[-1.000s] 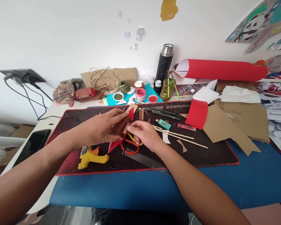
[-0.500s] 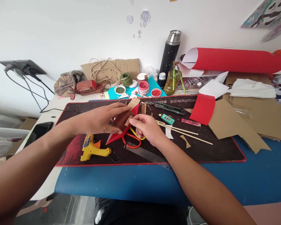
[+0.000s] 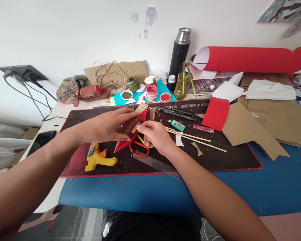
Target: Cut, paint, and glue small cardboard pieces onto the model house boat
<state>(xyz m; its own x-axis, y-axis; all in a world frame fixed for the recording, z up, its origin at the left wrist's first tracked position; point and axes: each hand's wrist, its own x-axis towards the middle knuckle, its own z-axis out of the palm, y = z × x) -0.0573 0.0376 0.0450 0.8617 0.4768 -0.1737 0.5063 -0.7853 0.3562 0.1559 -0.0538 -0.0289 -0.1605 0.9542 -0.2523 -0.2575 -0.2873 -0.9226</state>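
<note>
A small brown and red model (image 3: pixel 128 128) sits at the middle of the dark mat, partly covered by my fingers. My left hand (image 3: pixel 112 125) grips it from the left, thumb in front and fingers over the back. Between the thumb and fingertips of my right hand (image 3: pixel 154 135) is a small brown cardboard piece (image 3: pixel 135 128), held against the model's right side. Scissors with red and yellow handles (image 3: pixel 140 153) lie just below my right hand. To the left rests a yellow glue gun (image 3: pixel 100 160).
Behind the hands are a green utility knife (image 3: pixel 177 113), paint jars (image 3: pixel 152 92) and a black flask (image 3: pixel 180 53). Wooden sticks (image 3: pixel 198 139), a green lighter (image 3: pixel 177 125) and cut cardboard (image 3: pixel 245 124) lie to the right. A phone (image 3: pixel 41 142) is at the left.
The whole view has shifted slightly. The small cardboard piece now lies closer against the model; both hands keep their hold.
</note>
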